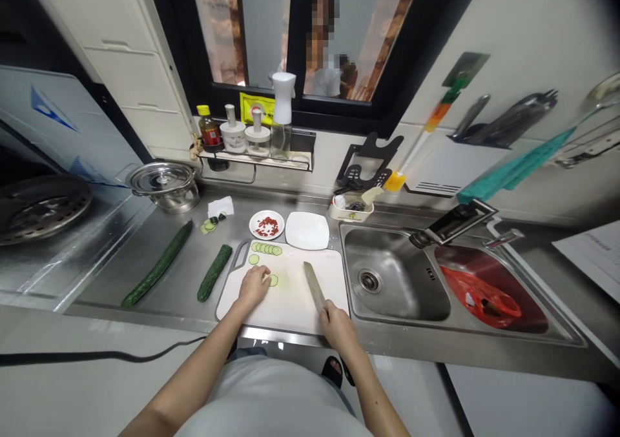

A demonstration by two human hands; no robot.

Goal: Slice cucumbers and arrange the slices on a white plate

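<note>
My right hand [338,326] is wrapped round the handle of a kitchen knife [314,285], its blade pointing away from me over the right half of the white cutting board [295,314]. Over the board's left part is my left hand [254,286], fingers bent and apart, the tips beside a single cucumber slice [274,280]. Whether they touch it is hard to see. A row of overlapping cucumber slices [266,248] lies along the board's far edge, with one loose slice [254,259] just below. To the left, a shorter cucumber [214,273] and a long cucumber [157,266] rest on the steel counter.
Behind the board stand a small plate of red pieces [267,224] and a white square dish [307,230]. Cucumber scraps [209,226] lie near a lidded pot [165,186]. A steel sink [397,275] is at right, with a red bag [484,298] in its second basin.
</note>
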